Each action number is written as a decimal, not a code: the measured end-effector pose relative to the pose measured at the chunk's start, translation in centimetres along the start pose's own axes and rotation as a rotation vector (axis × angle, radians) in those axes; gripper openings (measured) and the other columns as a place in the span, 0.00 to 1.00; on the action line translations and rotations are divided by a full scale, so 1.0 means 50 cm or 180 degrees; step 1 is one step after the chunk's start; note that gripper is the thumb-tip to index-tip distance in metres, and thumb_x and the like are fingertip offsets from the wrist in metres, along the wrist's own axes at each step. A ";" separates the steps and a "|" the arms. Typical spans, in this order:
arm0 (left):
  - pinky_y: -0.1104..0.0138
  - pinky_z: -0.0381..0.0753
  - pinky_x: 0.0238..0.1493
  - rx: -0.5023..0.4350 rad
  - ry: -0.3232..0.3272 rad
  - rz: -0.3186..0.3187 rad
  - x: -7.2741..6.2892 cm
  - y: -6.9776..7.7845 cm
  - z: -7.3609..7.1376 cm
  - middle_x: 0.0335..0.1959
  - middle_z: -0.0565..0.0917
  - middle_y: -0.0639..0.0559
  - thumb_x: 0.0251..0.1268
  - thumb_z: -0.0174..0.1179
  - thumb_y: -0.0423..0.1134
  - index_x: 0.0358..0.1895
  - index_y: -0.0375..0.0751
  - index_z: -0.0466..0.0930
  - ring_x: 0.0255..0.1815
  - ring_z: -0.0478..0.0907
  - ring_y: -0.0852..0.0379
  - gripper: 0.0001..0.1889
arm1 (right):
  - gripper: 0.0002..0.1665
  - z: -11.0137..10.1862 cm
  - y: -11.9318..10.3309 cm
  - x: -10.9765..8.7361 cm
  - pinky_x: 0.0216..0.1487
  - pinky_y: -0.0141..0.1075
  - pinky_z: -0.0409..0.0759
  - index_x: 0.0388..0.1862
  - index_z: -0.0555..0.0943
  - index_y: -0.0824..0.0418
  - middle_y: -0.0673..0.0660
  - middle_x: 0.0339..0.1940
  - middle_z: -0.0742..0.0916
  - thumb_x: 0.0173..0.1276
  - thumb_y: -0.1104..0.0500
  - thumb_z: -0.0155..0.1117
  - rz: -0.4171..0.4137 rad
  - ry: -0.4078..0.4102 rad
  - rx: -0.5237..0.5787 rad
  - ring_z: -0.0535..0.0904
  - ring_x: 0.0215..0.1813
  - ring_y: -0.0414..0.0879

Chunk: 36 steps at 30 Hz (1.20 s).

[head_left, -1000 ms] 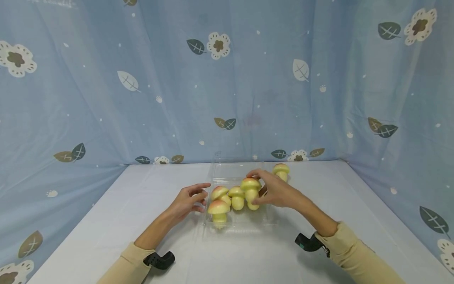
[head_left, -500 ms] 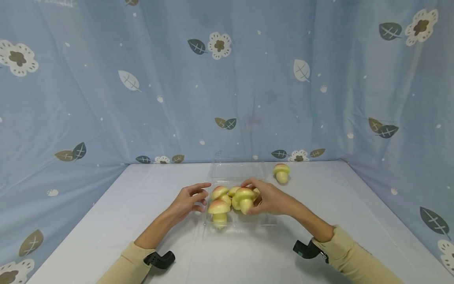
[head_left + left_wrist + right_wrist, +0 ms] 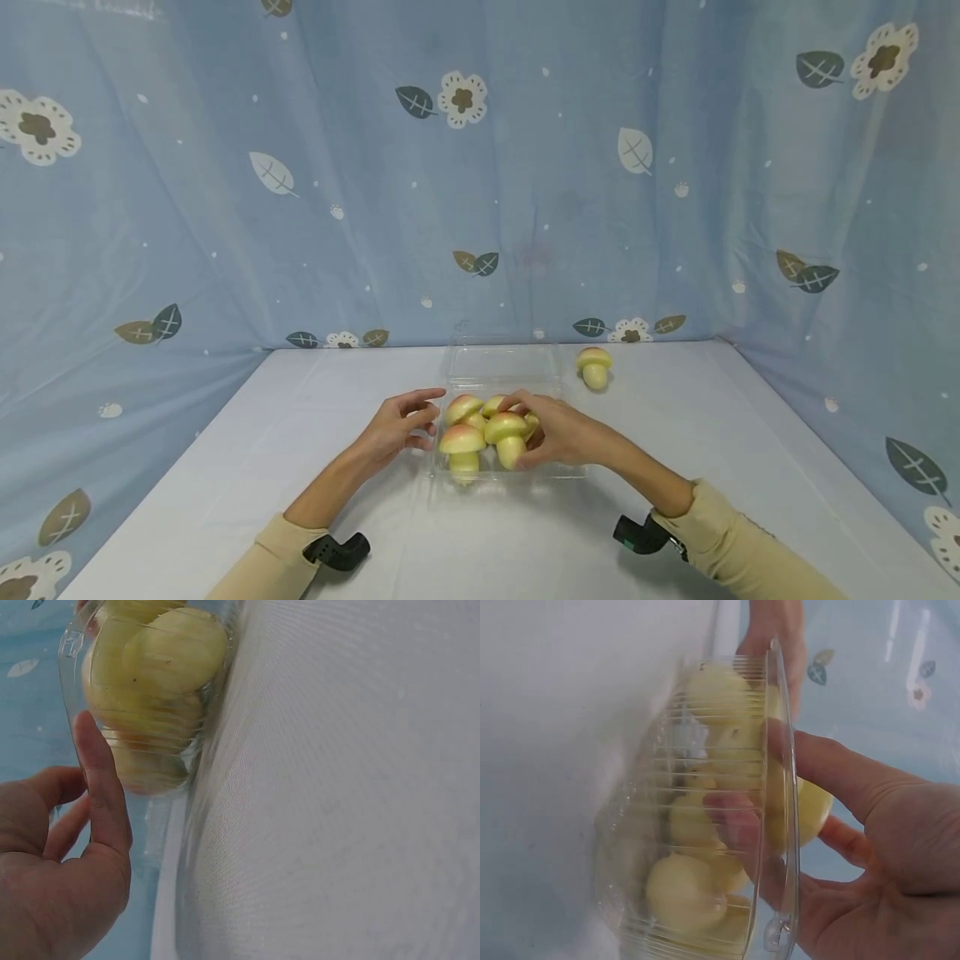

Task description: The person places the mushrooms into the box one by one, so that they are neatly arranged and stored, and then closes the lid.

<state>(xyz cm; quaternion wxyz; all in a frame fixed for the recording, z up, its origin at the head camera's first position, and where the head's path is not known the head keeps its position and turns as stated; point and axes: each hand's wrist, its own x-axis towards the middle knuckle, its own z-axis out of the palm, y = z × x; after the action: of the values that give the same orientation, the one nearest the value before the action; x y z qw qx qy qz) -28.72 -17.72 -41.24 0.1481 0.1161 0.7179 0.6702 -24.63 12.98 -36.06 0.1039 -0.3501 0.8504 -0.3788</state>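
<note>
My right hand (image 3: 558,432) grips a toy mushroom (image 3: 508,435), yellow-green with a reddish cap, inside the front middle of a clear plastic box (image 3: 525,477). In the right wrist view, the thumb and fingers (image 3: 739,817) reach past the box's rim around it. Two more mushrooms lie at the box's left, a front one (image 3: 462,446) and one behind it (image 3: 465,408). Others are partly hidden behind the held one and my right hand. My left hand (image 3: 401,427) rests at the left side of the box, its thumb (image 3: 105,787) straight along the rim in the left wrist view.
The box's clear lid (image 3: 504,362) lies folded back behind it. One mushroom (image 3: 595,371) stands on the white table (image 3: 720,433) at the back right. A blue patterned curtain (image 3: 540,167) hangs along the table's back and sides.
My right hand has moved the held mushroom left, lower and toward the front of the box. The left hand has stayed in place.
</note>
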 end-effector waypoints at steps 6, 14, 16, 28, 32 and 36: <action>0.68 0.86 0.30 0.0009 -0.0008 -0.0001 0.001 -0.001 0.001 0.42 0.78 0.53 0.73 0.56 0.39 0.72 0.41 0.66 0.32 0.79 0.61 0.27 | 0.39 -0.003 0.005 -0.002 0.48 0.42 0.86 0.65 0.69 0.57 0.60 0.63 0.76 0.56 0.63 0.77 0.0009 -0.0102 0.0117 0.78 0.58 0.53; 0.68 0.85 0.29 -0.0015 -0.0028 0.0018 0.001 0.003 0.001 0.43 0.77 0.52 0.73 0.56 0.39 0.72 0.41 0.66 0.32 0.79 0.61 0.26 | 0.38 -0.005 0.007 -0.007 0.46 0.32 0.84 0.65 0.70 0.55 0.62 0.63 0.75 0.58 0.61 0.76 0.0074 -0.0155 0.0093 0.79 0.55 0.50; 0.68 0.85 0.29 -0.0011 -0.0038 0.0028 0.001 0.004 0.001 0.43 0.77 0.52 0.73 0.56 0.39 0.72 0.40 0.65 0.32 0.79 0.61 0.27 | 0.37 -0.005 0.006 -0.007 0.46 0.30 0.84 0.65 0.70 0.54 0.62 0.62 0.75 0.58 0.61 0.75 0.0096 -0.0158 0.0081 0.79 0.55 0.50; 0.68 0.85 0.29 0.0004 -0.0033 -0.0004 0.003 -0.002 -0.001 0.43 0.77 0.51 0.72 0.57 0.40 0.73 0.39 0.65 0.32 0.80 0.60 0.28 | 0.35 -0.001 0.006 -0.005 0.47 0.30 0.84 0.66 0.73 0.58 0.59 0.58 0.77 0.60 0.62 0.74 0.0024 -0.0129 -0.0024 0.74 0.59 0.54; 0.68 0.85 0.29 0.0007 -0.0020 -0.0012 0.004 -0.005 -0.003 0.44 0.77 0.50 0.72 0.58 0.40 0.72 0.39 0.65 0.33 0.80 0.60 0.28 | 0.31 0.000 0.005 0.000 0.46 0.30 0.84 0.63 0.74 0.57 0.58 0.55 0.79 0.60 0.63 0.73 0.0029 -0.0088 -0.0055 0.77 0.58 0.53; 0.68 0.85 0.29 0.0012 -0.0009 -0.0012 0.004 -0.006 -0.003 0.44 0.77 0.50 0.72 0.58 0.40 0.73 0.39 0.65 0.32 0.80 0.60 0.28 | 0.31 0.001 0.003 0.001 0.44 0.29 0.84 0.62 0.74 0.57 0.59 0.53 0.79 0.60 0.64 0.73 0.0051 -0.0082 -0.0067 0.79 0.54 0.53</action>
<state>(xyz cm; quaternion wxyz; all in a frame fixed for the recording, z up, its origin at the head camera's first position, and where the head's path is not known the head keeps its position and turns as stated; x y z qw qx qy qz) -28.96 -17.82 -41.53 0.1502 0.1160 0.7192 0.6684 -24.70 12.98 -36.20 0.1141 -0.3491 0.8557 -0.3644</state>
